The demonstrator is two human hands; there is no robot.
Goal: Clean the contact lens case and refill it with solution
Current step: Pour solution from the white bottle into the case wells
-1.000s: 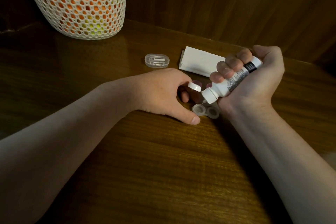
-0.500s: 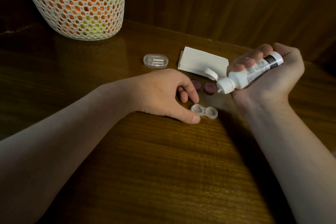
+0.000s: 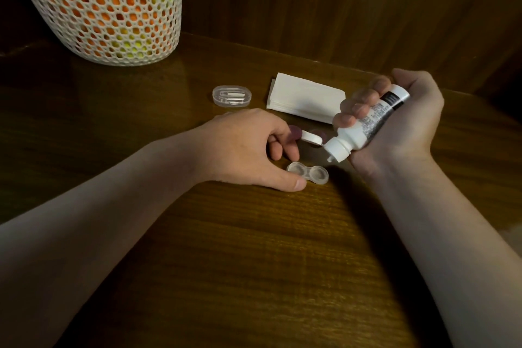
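Observation:
A clear two-cup contact lens case (image 3: 309, 173) lies open on the wooden table (image 3: 254, 248). My left hand (image 3: 248, 147) steadies it, the thumb at the front of the left cup and the curled fingers behind it. My right hand (image 3: 401, 127) grips a white solution bottle (image 3: 358, 132), tilted with its nozzle pointing down-left just above the right cup. The bottle's flip cap (image 3: 310, 138) hangs open. Two purple lids (image 3: 295, 132) lie behind the case, partly hidden by my fingers and the flip cap.
A folded white tissue (image 3: 305, 99) lies at the back, with a small clear oval box (image 3: 231, 95) to its left. A white mesh basket (image 3: 107, 8) stands at the far left corner. A wooden wall runs behind the table.
Half a second ago the bottle was lifted up and to the right, away from the case. It has come back down-left, so the nozzle is over the right cup again. My left hand stayed put.

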